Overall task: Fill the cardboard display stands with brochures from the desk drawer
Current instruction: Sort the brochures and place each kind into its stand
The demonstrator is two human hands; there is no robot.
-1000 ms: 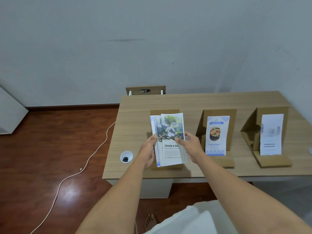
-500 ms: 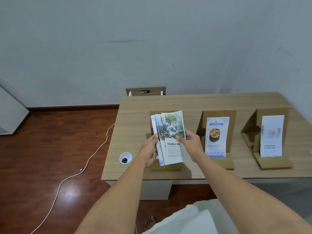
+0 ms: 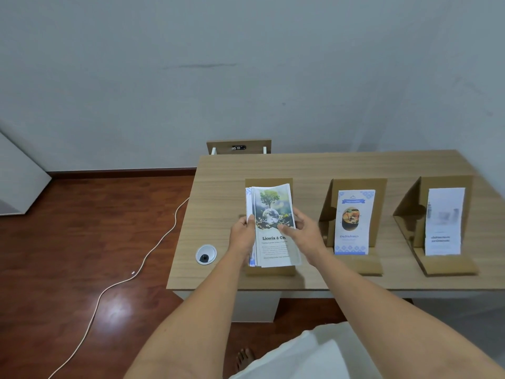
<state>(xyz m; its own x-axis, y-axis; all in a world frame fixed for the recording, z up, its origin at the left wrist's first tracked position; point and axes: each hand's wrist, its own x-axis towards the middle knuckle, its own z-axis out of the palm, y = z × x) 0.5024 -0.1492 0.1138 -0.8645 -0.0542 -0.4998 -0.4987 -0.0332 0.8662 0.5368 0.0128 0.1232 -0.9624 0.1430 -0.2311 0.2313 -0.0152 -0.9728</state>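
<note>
I hold a stack of brochures (image 3: 273,242) upright in front of the left cardboard stand (image 3: 269,182); the top one shows a tree and globe with "Liceria & Co." My left hand (image 3: 241,235) grips the stack's left edge. My right hand (image 3: 302,232) pinches the front brochure at its right side, thumb across the picture. The stack hides most of the left stand. The middle stand (image 3: 379,214) holds a blue-and-white food brochure (image 3: 354,221). The right stand (image 3: 467,209) holds a pale white brochure (image 3: 444,221).
All three stands sit in a row on a light wooden desk (image 3: 355,165) against a grey wall. A round cable grommet (image 3: 206,254) is near the desk's left front corner. A white cable (image 3: 153,247) runs over the red-brown floor at left.
The fanned brochures have been squared into a tighter stack, lowered slightly toward the left stand's base. Both hands keep their grip.
</note>
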